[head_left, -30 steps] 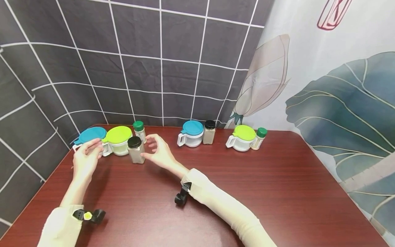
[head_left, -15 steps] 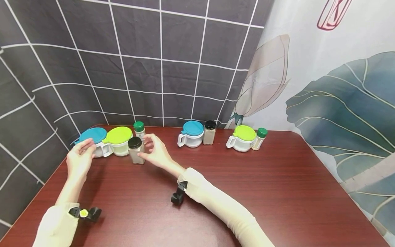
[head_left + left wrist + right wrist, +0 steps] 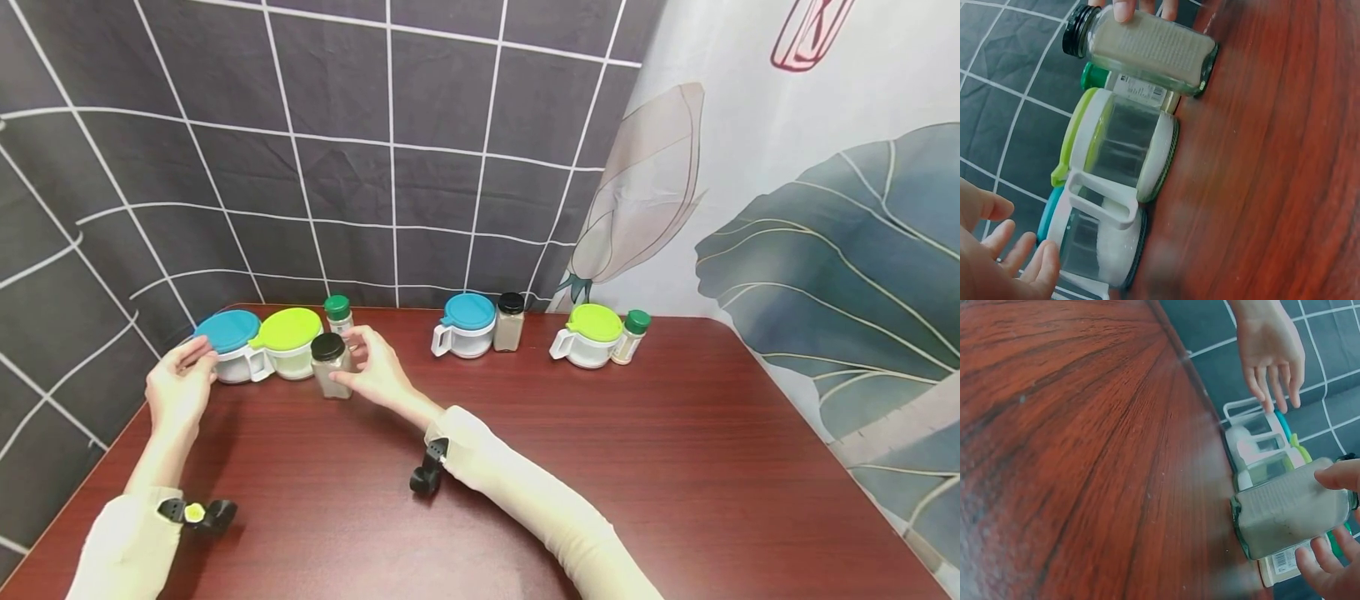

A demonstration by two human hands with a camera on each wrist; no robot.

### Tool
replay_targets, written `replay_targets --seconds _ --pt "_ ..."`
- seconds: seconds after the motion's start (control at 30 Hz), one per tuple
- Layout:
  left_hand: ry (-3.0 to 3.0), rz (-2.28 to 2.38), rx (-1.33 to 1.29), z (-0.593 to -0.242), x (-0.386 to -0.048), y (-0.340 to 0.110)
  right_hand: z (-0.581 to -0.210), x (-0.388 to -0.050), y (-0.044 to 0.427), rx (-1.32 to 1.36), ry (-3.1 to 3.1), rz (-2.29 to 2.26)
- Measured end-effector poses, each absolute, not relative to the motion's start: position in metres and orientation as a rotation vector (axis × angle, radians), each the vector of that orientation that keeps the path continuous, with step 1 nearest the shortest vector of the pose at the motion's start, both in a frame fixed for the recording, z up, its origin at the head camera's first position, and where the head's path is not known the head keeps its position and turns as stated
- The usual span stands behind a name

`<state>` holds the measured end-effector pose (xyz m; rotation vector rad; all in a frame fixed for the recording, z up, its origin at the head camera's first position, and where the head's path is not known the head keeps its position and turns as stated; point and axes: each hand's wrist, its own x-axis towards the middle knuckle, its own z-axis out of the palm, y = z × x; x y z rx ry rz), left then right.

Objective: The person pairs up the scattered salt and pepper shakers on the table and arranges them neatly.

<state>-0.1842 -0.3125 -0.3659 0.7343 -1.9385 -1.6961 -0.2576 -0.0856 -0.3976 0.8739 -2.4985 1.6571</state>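
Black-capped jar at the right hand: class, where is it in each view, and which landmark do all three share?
Head: the jar is left of centre, at the right hand.
Left wrist: jar at the top, slightly left of centre.
Right wrist: jar at lower right.
Shared landmark: the lime-lidded pot next to it.

Drew left hand farther left of the black-capped jar; brought right hand closer around it.
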Motion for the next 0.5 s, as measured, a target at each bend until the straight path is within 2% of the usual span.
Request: replay_targets --seconds 0.5 --pt "-1.913 -1.585 0.825 -0.378 -0.18 -0.325 -0.406 -0.258 -0.09 0.879 -2.479 1.672"
